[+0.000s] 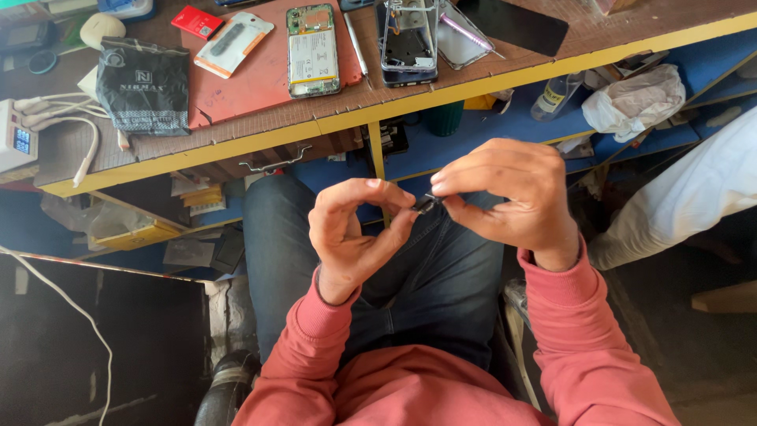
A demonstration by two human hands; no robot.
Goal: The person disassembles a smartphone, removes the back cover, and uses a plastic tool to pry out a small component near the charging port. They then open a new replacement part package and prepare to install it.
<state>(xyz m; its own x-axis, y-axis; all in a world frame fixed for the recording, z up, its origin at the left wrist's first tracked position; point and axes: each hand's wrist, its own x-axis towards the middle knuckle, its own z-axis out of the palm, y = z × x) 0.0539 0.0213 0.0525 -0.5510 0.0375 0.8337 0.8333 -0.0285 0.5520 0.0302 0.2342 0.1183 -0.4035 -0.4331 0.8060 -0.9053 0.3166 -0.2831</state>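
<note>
Both hands pinch one small dark part [426, 203] between them, held above the lap, below the front edge of the bench [236, 146]. The left hand [351, 233] curls its thumb and forefinger into a ring, the tips pressed on the part's left end. The right hand [509, 197] closes thumb and forefinger on the right end, its other fingers folded in. What the part is cannot be told; it is too small and mostly covered by fingertips. Both sleeves are salmon pink, and the legs underneath wear blue jeans [441, 284].

On the bench, a red mat [252, 79] lies near the front edge. An opened phone [313, 49] with its battery showing rests on the mat's right part, and a white and orange case [233, 43] lies at the mat's far left corner. Just right of the mat a thin metal tool [356, 43] lies beside a phone frame [408, 43], and further right sits a black screen panel [512, 24]. A pink-handled tool [469, 35] lies between the frame and the panel. A dark pouch [146, 85] rests left of the mat, and white cables [59, 110] run from a white box [16, 138] at the bench's left end. Under the bench, on a blue shelf, lie a bottle [556, 96] and a crumpled plastic bag [635, 102]. Another person's white sleeve [694, 193] enters from the right.
</note>
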